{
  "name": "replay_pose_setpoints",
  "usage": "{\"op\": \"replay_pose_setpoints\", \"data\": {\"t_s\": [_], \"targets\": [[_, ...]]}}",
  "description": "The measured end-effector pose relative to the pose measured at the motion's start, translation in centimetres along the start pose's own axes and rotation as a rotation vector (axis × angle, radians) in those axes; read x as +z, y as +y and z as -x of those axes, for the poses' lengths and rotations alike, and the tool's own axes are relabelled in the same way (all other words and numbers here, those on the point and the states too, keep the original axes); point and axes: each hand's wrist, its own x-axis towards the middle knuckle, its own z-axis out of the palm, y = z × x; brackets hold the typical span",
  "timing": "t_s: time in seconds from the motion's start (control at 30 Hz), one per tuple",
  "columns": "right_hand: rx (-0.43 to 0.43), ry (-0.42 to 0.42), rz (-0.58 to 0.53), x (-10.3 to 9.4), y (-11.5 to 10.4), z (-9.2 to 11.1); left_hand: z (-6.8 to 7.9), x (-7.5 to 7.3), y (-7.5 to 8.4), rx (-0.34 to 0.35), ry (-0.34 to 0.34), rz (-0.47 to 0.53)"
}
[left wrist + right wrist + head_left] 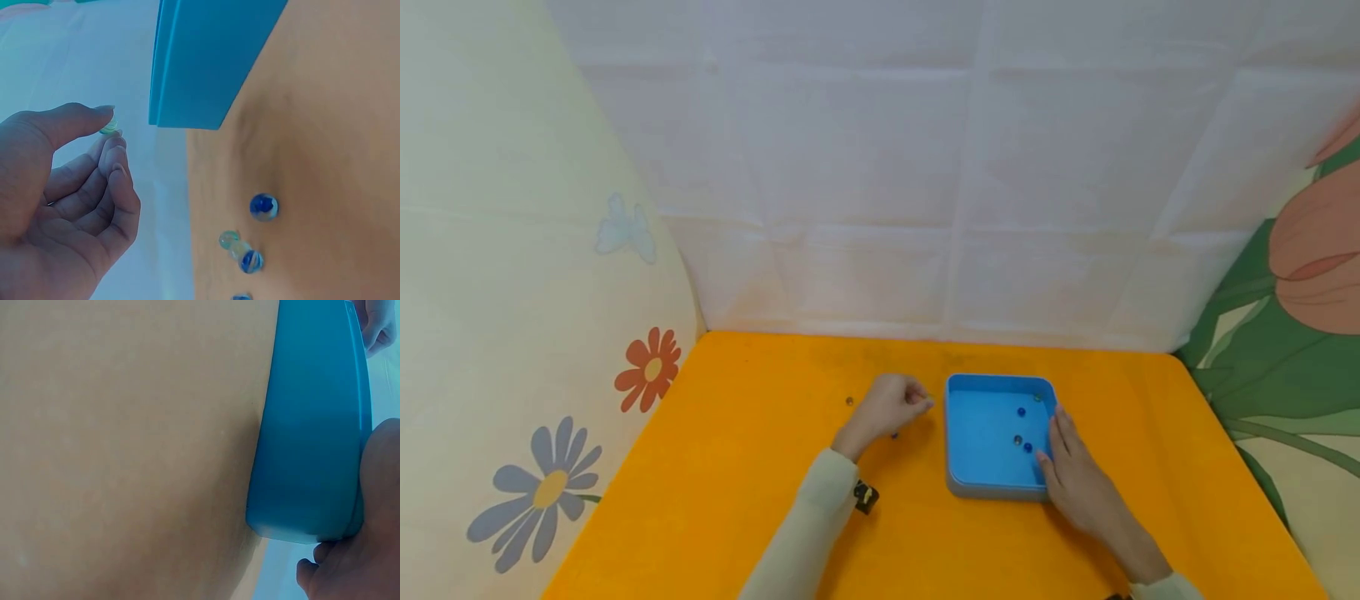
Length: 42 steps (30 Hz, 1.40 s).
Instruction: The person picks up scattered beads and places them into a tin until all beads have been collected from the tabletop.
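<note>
My left hand [887, 410] is left of the blue box [950, 437], pinching a small yellow-green glass marble [109, 127] between thumb and fingertips. In the left wrist view that marble shows just off the box wall, and the other fingers are curled inward. At the box's right side, my right hand [1082, 483] holds the wall, with its thumb over the rim and its fingers along the edge. Inside the box lie several marbles, among them a blue marble [1022, 412] and a clear one [1018, 440].
Loose marbles lie on the orange tabletop [730, 467] by my left hand, including an amber marble [850, 401] and a blue-and-clear marble [264, 207]. A white cloth backdrop [865, 167] rises behind the table. Flower-printed cloth hangs at both sides.
</note>
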Motion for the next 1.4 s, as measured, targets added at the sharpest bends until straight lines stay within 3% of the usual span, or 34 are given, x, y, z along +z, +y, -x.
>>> {"op": "replay_pose_setpoints", "data": {"t_s": [0.5, 0.87, 1.4], "targets": [[0.005, 0.004, 0.007, 0.2, 0.2, -0.1, -1.6, 0.9, 1.7, 0.021, -0.022, 0.001], [0.008, -0.009, -0.008, 0.1, 0.2, -0.1, -3.0, 1.5, 2.6, 0.028, -0.075, -0.016], [0.006, -0.016, 0.006, 0.0, 0.2, 0.0, -5.5, 3.4, 4.4, 0.039, -0.087, -0.033]]}}
